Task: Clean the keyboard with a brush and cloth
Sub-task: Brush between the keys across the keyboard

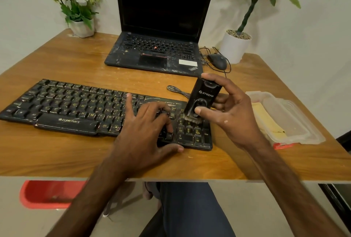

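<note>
While my left hand (150, 122) lies spread on the black gold-lettered plastic keyboard (76, 107) near the front edge of the wooden table (76, 61), my right hand (233, 115) pinches the black block-handled brush (203, 99), pale bristles on the number pad. Short, light strokes should work best. The yellow cloth (266, 117) lies in the clear plastic tray (303, 134) at the right edge. My palm hides some keys.

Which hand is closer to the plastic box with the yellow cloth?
Right. The right hand, gripping the brush, is just left of the plastic box. The left hand rests on the keyboard, farther from the box.
</note>
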Tool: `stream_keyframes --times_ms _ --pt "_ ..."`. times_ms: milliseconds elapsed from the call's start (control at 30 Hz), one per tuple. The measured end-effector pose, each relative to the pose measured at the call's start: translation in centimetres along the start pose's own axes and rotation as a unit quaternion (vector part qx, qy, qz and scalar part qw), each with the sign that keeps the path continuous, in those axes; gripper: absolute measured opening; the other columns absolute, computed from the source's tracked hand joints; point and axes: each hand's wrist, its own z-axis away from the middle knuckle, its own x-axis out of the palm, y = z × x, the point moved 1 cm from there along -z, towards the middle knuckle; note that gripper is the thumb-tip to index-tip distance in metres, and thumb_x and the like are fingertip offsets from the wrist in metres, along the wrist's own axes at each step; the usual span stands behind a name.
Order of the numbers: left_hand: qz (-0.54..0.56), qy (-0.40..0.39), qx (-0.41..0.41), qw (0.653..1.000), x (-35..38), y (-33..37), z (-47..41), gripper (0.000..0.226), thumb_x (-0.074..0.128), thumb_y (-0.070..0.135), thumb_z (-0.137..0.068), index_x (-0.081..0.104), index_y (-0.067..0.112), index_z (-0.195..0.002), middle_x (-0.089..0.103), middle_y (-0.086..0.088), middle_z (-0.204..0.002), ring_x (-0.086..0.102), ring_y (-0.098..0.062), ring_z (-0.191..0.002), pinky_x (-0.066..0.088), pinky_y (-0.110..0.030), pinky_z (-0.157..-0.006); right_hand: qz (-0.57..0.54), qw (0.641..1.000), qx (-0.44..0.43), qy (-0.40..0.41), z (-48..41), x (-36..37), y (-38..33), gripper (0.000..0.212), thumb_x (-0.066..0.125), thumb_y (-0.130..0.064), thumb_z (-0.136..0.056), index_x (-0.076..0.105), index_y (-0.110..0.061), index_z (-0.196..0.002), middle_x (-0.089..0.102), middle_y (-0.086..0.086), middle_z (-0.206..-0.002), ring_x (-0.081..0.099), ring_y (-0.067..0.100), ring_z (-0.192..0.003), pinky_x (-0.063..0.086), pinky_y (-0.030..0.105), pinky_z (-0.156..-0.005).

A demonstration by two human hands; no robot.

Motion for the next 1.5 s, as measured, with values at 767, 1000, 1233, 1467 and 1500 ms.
stream_keyframes --times_ms 767,1000,1233,1467,1500 --pt "0.024 -0.006 0.0 1.0 -0.1 0.1 0.2 0.061 0.033 0.085 -0.084 0.058 0.032 -0.096 0.051 0.002 -0.136 0.047 -0.019 -0.13 -0.001 -0.072 -0.115 0.196 0.98 -0.01 -0.007 2.3 -1.6 -1.4 0.064 0.08 -0.004 -0.081 0.058 -0.029 -0.136 0.062 -0.014 -0.128 0.066 0.01 -0.11 0.062 0.037 -0.078" --pt "0.017 -0.006 -0.001 1.0 -0.3 0.2 0.2 0.06 0.033 0.084 -0.085 0.059 0.031 -0.095 0.052 0.002 -0.134 0.048 -0.019 -0.128 -0.004 -0.069 -0.115 0.19 0.981 -0.015 -0.026 4.3 -1.8 -1.7 0.065 0.08 -0.005 -0.081 0.058 -0.033 -0.135 0.063 -0.015 -0.127 0.066 0.009 -0.111 0.061 0.031 -0.08" --pt "0.019 -0.011 -0.005 1.0 -0.4 0.4 0.2 0.061 0.033 0.084 -0.085 0.06 0.03 -0.096 0.052 0.002 -0.135 0.049 -0.019 -0.128 -0.005 -0.067 -0.116 0.137 0.988 -0.006 -0.066 5.2 -0.8 -2.0 0.064 0.08 -0.005 -0.079 0.06 -0.036 -0.132 0.063 -0.014 -0.128 0.066 0.013 -0.113 0.061 0.029 -0.08" --pt "0.027 -0.027 -0.008 0.999 -0.4 0.4 0.2 0.061 0.033 0.085 -0.085 0.059 0.031 -0.098 0.05 0.004 -0.137 0.046 -0.016 -0.131 -0.008 -0.064 -0.118 0.21 0.976 -0.012 0.05 -1.3 -1.8 0.4 0.065 0.08 -0.009 -0.081 0.056 -0.03 -0.138 0.063 -0.004 -0.128 0.068 0.008 -0.101 0.061 0.028 -0.077" --pt "0.027 -0.027 -0.009 0.999 -0.4 0.4 0.2 0.061 0.032 0.085 -0.085 0.059 0.031 -0.097 0.05 0.005 -0.137 0.046 -0.016 -0.131 -0.008 -0.064 -0.118 0.187 0.981 -0.009 0.042 -1.1 -1.3 0.3 0.064 0.08 -0.007 -0.081 0.057 -0.029 -0.137 0.062 -0.005 -0.128 0.068 0.01 -0.101 0.061 0.028 -0.076"
